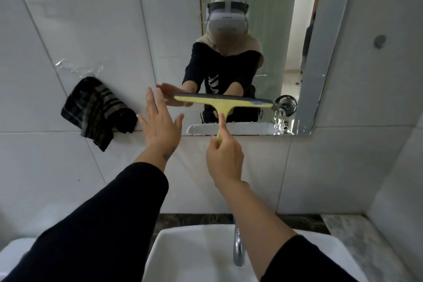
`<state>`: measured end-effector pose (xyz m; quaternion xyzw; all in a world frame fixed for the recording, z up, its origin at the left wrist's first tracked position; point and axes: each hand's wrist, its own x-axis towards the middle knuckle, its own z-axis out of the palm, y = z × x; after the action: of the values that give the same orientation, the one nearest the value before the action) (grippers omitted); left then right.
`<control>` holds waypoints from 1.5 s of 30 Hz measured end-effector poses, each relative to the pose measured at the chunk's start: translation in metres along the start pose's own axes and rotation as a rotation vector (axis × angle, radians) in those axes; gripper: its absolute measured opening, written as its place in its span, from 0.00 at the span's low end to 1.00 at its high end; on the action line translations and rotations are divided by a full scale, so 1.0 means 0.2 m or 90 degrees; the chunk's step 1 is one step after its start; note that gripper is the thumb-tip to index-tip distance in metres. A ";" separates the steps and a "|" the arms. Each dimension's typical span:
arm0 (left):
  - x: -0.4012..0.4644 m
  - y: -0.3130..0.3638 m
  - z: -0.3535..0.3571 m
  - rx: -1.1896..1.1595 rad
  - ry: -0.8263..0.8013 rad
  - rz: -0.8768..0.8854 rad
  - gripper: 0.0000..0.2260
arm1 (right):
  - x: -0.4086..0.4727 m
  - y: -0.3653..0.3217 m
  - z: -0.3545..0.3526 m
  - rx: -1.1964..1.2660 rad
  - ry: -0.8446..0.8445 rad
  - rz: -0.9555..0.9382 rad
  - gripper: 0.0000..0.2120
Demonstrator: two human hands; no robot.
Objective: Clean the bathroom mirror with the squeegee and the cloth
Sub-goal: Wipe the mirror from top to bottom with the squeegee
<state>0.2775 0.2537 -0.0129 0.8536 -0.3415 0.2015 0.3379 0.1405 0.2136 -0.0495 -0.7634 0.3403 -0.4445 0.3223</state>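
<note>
White tiled wall (91, 18), pale grout lines; mirror (263, 30) mounted on it, bevelled edge, lower rim just above the hands; white sink (199, 252) below with chrome tap (238, 249); marbled counter (348, 226) at right. Squeegee (223, 101), yellow, blade flat against lower glass, spanning most of the width; handle pinched in right hand (225, 158), forefinger stretched up the stem. Left hand (160, 121) spread, empty, at mirror's left edge. Cloth (98, 110), dark striped, hanging on wall left of the mirror, apart from both hands; bare tile around it.
</note>
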 end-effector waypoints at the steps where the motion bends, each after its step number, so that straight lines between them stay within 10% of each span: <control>1: 0.00 -0.01 0.00 -0.003 0.005 -0.004 0.36 | -0.01 -0.01 0.02 -0.018 -0.023 -0.013 0.27; 18: -0.17 0.13 0.18 0.025 -0.075 0.013 0.36 | 0.07 0.15 -0.26 -0.484 -0.151 -0.148 0.34; 45: -0.24 0.28 0.37 0.040 -0.098 0.069 0.45 | 0.00 0.65 -0.62 -0.246 -0.039 0.048 0.28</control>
<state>0.2132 0.1924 -0.0658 0.8569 -0.4056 0.1642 0.2724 -0.0008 0.1169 -0.1038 -0.8108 0.4378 -0.3350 0.1969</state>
